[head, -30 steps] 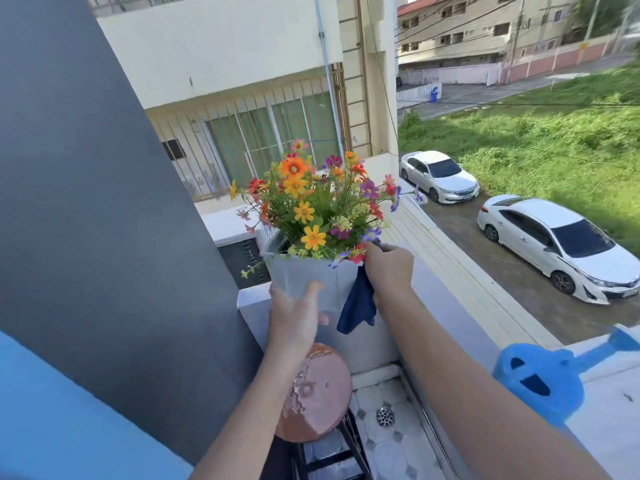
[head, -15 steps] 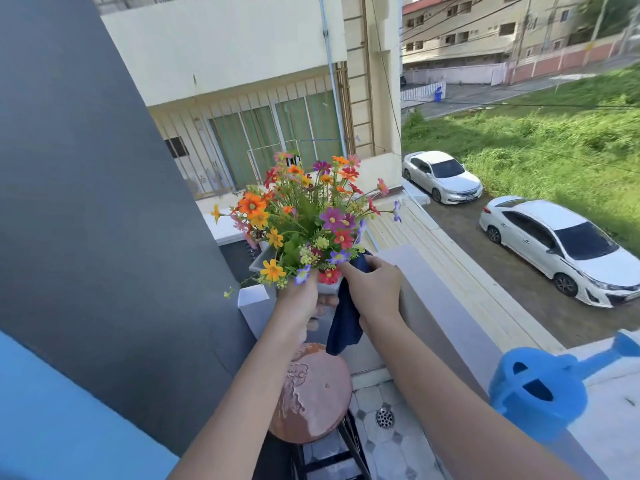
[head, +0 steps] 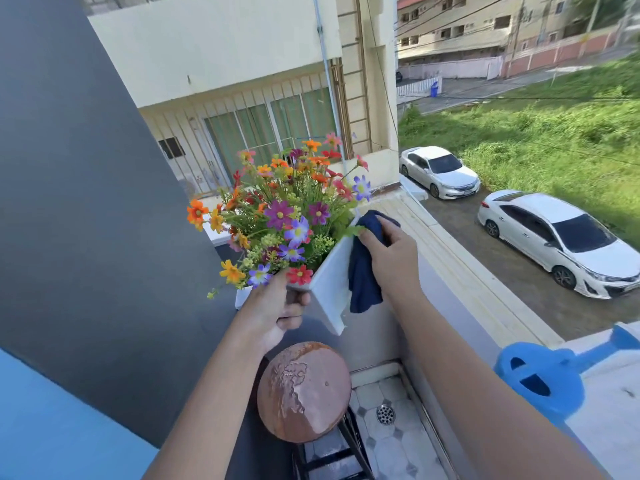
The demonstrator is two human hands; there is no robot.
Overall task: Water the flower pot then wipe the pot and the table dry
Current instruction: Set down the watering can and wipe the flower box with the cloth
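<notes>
Head view: tilted white flower pot (head: 330, 271) gripped by left hand (head: 268, 311), right hand (head: 391, 258) clutching blue cloth (head: 363, 271).

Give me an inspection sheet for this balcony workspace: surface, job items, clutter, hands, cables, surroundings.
Surface: round table, rusty brown, with wet patches on top.
Job items: white pot of flowers held tilted in the air above the table; dark blue cloth pressed to the pot's side; blue watering can set on the ledge at right.
Clutter: nothing seen.
Hands: left hand grips the pot's near corner from below; right hand holds the cloth against the pot.
Cables: overhead wires across the street, far from the work.
Surroundings: floor drain in the tiles below; two white cars parked down in the lane; open drop beyond the wall.
</notes>
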